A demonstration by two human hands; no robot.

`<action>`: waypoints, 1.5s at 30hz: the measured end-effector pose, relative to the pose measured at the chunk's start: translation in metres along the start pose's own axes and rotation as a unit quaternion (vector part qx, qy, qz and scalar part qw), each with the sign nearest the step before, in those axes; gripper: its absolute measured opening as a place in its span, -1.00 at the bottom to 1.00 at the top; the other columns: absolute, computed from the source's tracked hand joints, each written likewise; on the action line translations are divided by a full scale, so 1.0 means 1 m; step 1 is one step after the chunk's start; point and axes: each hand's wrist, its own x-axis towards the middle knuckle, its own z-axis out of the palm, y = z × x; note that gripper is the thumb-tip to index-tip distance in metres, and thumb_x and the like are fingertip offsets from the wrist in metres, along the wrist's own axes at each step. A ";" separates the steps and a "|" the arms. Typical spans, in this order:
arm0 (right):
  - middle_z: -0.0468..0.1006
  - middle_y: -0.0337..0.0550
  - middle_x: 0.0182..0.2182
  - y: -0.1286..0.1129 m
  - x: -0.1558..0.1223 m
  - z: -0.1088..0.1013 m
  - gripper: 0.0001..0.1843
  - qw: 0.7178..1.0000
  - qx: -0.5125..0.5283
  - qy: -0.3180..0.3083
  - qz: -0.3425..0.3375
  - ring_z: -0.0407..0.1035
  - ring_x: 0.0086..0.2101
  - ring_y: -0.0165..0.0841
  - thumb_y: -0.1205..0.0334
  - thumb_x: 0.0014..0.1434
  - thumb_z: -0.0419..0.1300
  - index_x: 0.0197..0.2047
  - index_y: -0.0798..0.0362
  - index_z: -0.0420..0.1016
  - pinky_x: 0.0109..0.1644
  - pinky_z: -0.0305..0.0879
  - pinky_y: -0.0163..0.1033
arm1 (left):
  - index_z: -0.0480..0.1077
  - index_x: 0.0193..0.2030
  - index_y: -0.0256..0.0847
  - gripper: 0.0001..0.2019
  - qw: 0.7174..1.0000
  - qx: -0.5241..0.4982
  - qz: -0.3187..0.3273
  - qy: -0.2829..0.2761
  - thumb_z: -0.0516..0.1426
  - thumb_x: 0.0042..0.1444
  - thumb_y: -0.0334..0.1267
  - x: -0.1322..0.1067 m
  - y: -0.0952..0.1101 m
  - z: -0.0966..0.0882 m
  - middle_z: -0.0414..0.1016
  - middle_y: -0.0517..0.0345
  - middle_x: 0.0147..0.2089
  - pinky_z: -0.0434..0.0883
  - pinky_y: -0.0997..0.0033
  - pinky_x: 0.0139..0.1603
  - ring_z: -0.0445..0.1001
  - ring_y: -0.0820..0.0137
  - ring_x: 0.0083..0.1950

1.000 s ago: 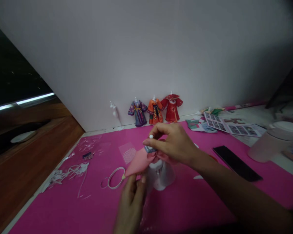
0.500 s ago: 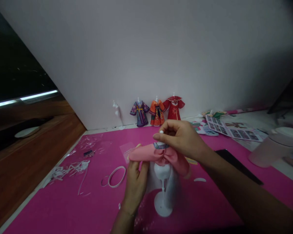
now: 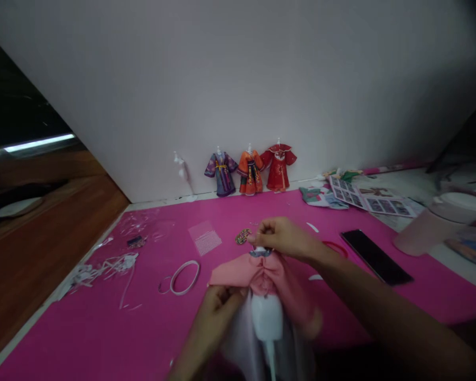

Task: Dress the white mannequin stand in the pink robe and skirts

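Observation:
A small white doll mannequin (image 3: 267, 317) stands before me, wearing a pink doll garment (image 3: 238, 270) with a patterned grey-blue collar and long sleeves. Its lower body shows bare in front, and pale sheer cloth hangs behind it. My right hand (image 3: 285, 237) is closed around the mannequin's neck knob, thumb and forefinger pinching it. Down at the left sleeve's lower edge, my left hand (image 3: 220, 312) pinches the pink cloth. The mannequin's base is out of frame, and the right sleeve's end is blurred.
Against the wall stand dressed doll mannequins in purple (image 3: 222, 172), orange (image 3: 250, 172) and red (image 3: 278, 166), plus a bare one (image 3: 183, 172). On the pink mat (image 3: 91, 338) lie a white ring (image 3: 185, 278), plastic scraps (image 3: 103, 270), beads (image 3: 243, 236) and a phone (image 3: 375, 256). A jug (image 3: 440, 222) stands right.
Both hands and the mannequin have come lower and nearer to me, so its base has left the frame. The beads and a red band have come into sight. Both grips look the same.

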 end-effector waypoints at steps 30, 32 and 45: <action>0.60 -0.16 -0.36 0.118 0.020 0.020 -0.76 0.964 -0.251 0.077 0.049 0.45 -0.29 -0.31 0.11 0.24 0.16 -0.23 0.07 0.59 -0.24 0.20 -0.26 | 0.40 -0.30 -0.18 -0.83 0.933 0.352 -0.074 0.004 0.01 0.11 -0.22 0.038 -0.074 -0.009 0.57 0.08 -0.34 0.25 0.37 -0.28 0.50 0.26 -0.29; 0.58 -0.16 -0.39 0.110 -0.005 0.018 -0.76 0.959 -0.266 0.093 0.038 0.43 -0.32 -0.30 0.12 0.19 0.18 -0.17 0.06 0.56 -0.28 0.17 -0.26 | 0.39 -0.26 -0.17 -0.83 0.926 0.369 -0.082 0.008 0.01 0.13 -0.22 0.033 -0.071 -0.008 0.58 0.07 -0.31 0.25 0.36 -0.28 0.51 0.24 -0.27; 0.60 -0.10 -0.17 0.133 -0.056 0.027 -0.56 0.922 -0.360 0.134 -0.033 0.49 -0.19 -0.22 0.48 0.09 0.02 0.01 0.01 0.45 -0.22 0.30 -0.21 | 0.29 -0.42 -0.15 -0.83 0.928 0.361 -0.089 0.005 0.01 0.12 -0.16 0.025 -0.077 -0.009 0.46 0.18 -0.44 0.19 0.41 -0.37 0.43 0.32 -0.37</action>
